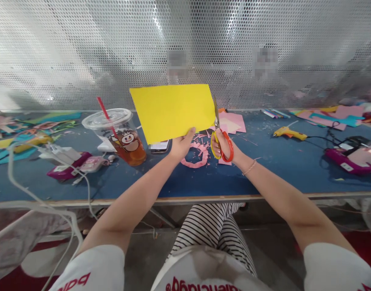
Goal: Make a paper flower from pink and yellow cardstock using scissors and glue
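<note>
A sheet of yellow paper (174,111) is held up above the blue table by my left hand (183,144), whose thumb lies on its lower edge. My right hand (223,144) grips a pair of scissors (227,150) with one red and one yellow handle loop. The scissor blades point upward along the right edge of the sheet. Below and between my hands lies a pink paper ring (196,163) with cut scraps about it. Pink paper pieces (234,122) lie just beyond the scissors. A phone (160,146) is partly hidden behind the sheet and my left hand.
A plastic cup (124,139) with a red straw stands left of my left hand. Purple power strips (70,166) with white cables lie at the left, another power strip (350,161) at the right. A yellow glue gun (290,133) rests at the right. A perforated metal panel (221,48) rises behind the table.
</note>
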A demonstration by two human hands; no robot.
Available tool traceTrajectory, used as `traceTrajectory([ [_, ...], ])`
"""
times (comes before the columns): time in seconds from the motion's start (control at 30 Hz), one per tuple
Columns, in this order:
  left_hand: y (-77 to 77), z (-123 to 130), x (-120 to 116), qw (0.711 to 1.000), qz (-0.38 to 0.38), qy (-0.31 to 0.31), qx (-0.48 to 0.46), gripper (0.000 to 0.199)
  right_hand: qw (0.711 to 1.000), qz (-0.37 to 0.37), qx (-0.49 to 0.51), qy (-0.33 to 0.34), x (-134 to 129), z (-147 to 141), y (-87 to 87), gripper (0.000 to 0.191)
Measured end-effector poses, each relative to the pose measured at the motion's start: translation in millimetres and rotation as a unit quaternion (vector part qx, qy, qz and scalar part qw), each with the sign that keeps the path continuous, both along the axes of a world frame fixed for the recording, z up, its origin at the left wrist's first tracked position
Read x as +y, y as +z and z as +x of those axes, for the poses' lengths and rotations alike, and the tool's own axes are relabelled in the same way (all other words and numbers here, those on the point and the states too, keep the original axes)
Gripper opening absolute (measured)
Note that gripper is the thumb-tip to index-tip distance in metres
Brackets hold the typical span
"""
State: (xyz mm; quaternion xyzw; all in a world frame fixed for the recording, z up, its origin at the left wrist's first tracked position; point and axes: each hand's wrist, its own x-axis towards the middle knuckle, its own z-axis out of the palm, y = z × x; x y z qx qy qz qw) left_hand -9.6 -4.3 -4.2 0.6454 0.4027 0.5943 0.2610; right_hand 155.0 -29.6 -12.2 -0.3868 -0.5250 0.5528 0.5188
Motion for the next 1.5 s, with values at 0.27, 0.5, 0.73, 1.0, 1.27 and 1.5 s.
traceTrajectory([
  [0.27,4.1,14.9,-21.0,0.996,-0.067,-0.016,0.054,0.038,0.999,0.014,0.012,0.037,-2.6,-14.4,-12.1,0.057],
  [0.5,4.7,11.2,-18.3,0.994,-0.081,-0.021,0.072,0.036,0.998,-0.016,0.05,0.04,1.0,-9.9,-16.2,0.048],
  [0.73,8.1,9.3,-14.3,0.99,-0.119,-0.015,0.07,0.03,1.0,-0.004,0.001,0.021,0.5,-9.8,-12.7,0.054],
  [1.0,10.6,6.1,-13.6,0.986,-0.11,-0.012,0.121,0.035,0.999,-0.033,0.005,0.014,6.4,2.1,-7.6,0.042],
  [1.27,18.8,-3.1,-7.0,0.985,-0.097,-0.041,0.138,0.034,0.998,-0.044,-0.008,0.044,8.1,12.7,-3.7,0.037],
  [1.5,18.9,-4.6,-2.7,0.983,-0.103,-0.056,0.139,0.035,0.998,-0.035,-0.019,0.04,11.7,14.7,-10.1,0.04],
])
